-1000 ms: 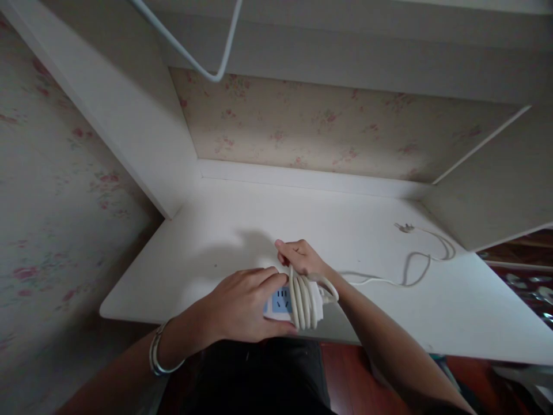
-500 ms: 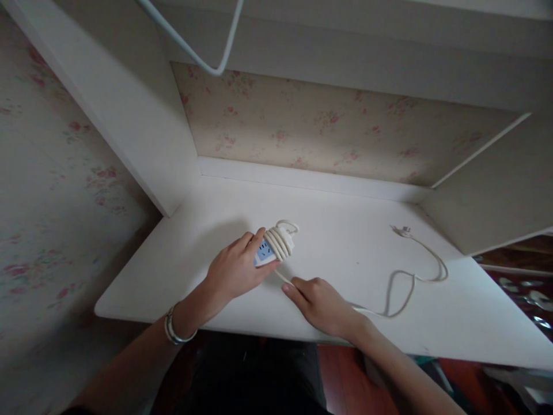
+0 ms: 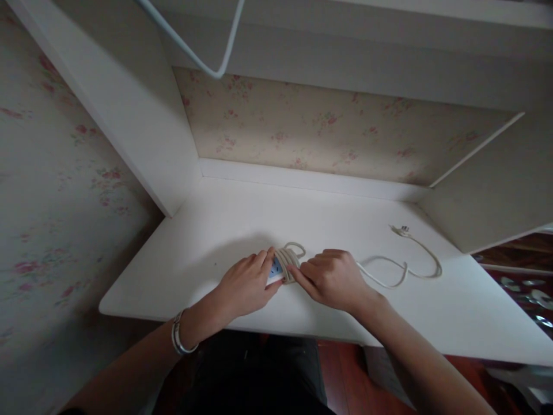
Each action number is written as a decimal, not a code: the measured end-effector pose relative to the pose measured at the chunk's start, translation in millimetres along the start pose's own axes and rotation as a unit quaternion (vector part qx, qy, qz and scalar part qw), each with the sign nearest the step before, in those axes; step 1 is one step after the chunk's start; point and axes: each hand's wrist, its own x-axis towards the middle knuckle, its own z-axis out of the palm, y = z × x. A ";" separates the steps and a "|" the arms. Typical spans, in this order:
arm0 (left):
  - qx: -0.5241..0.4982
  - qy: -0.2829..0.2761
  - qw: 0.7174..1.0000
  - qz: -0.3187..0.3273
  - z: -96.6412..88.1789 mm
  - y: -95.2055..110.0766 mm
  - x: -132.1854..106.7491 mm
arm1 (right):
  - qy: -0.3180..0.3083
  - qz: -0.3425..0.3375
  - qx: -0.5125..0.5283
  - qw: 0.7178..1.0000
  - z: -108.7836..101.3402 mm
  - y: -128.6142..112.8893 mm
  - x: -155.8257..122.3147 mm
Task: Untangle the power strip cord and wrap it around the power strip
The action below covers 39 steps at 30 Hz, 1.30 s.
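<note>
A white power strip (image 3: 277, 268) with a blue socket face lies near the front of a white desk (image 3: 337, 230), with several turns of its cream cord (image 3: 290, 257) wound round it. My left hand (image 3: 246, 283) grips the strip from the left, fingers curled over it. From the right, my right hand (image 3: 334, 278) meets the coil, its fingers closed on the cord. The loose part of the cord (image 3: 397, 271) trails right across the desk in a loop to its plug (image 3: 400, 230).
Floral wallpaper backs the desk alcove, with white side panels (image 3: 129, 115) left and right and a shelf above. A pale bent rod (image 3: 207, 69) hangs overhead. Red-brown floor shows under the desk's front edge. A bracelet is on my left wrist.
My right hand has come up from the desk's front edge to the coil with the cord. The strip has shifted slightly nearer, and the loose cord's loop has shortened.
</note>
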 end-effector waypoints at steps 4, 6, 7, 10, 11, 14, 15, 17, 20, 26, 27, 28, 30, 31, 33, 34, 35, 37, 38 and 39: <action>-0.011 -0.033 0.996 0.080 -6.2 17.8 -10.8 | 0.012 -0.006 0.058 0.998 1.4 6.1 19.4; -0.029 -0.033 0.993 0.114 -11.5 26.3 -16.2 | 0.004 0.012 0.119 0.993 5.5 13.9 29.0; -0.041 -0.030 0.991 0.126 -15.1 29.7 -18.4 | -0.002 0.028 0.156 0.987 8.7 18.0 32.7; -0.072 -0.018 0.988 0.132 -27.9 35.5 -22.2 | -0.015 0.106 0.262 0.959 23.0 28.0 38.5; -0.079 -0.011 0.989 0.126 -32.2 35.9 -22.7 | -0.019 0.134 0.286 0.949 29.2 29.8 38.7; -0.094 0.022 0.990 0.103 -42.1 33.5 -22.5 | -0.049 0.187 0.306 0.932 50.6 30.9 34.0; -0.100 0.037 0.990 0.097 -44.0 31.7 -21.8 | -0.070 0.187 0.295 0.934 57.9 30.3 30.8; -0.110 0.069 0.989 0.077 -45.7 26.8 -19.4 | -0.123 0.158 0.251 0.947 70.9 28.4 22.2; -0.108 0.106 0.988 0.027 -45.3 17.6 -12.6 | -0.194 0.129 0.171 0.957 82.9 22.6 6.0; -0.084 0.135 0.984 -0.083 -41.7 0.6 4.6 | -0.250 0.181 0.087 0.947 70.1 -7.5 -20.8; -0.079 0.128 0.984 -0.097 -40.1 -1.6 6.7 | -0.252 0.177 0.077 0.948 65.0 -12.5 -23.8; -0.075 0.116 0.985 -0.105 -38.0 -3.6 8.4 | -0.252 0.172 0.068 0.950 59.8 -16.6 -26.5; -0.069 0.088 0.988 -0.111 -32.4 -7.7 10.9 | -0.246 0.164 0.044 0.954 49.9 -21.8 -31.4; -0.066 0.078 0.988 -0.111 -29.2 -9.8 12.1 | -0.239 0.161 0.034 0.957 45.5 -23.4 -33.6; -0.052 0.071 0.990 -0.110 -22.3 -13.6 14.8 | -0.212 0.148 0.023 0.966 37.5 -25.7 -36.9; -0.039 0.070 0.991 -0.110 -18.9 -15.2 16.3 | -0.194 0.136 0.022 0.971 33.7 -27.0 -37.6; -0.024 0.068 0.991 -0.110 -15.5 -16.3 17.8 | -0.172 0.118 0.024 0.978 29.7 -28.3 -37.4; 0.008 0.054 0.993 -0.102 -9.0 -16.6 20.1 | -0.121 0.072 0.034 0.989 21.4 -30.2 -33.4; 0.020 0.044 0.995 -0.091 -6.1 -15.7 20.5 | -0.093 0.051 0.036 0.994 17.0 -29.9 -29.8; 0.028 0.034 0.996 -0.077 -3.5 -14.3 20.4 | -0.063 0.035 0.036 0.997 12.6 -28.4 -25.1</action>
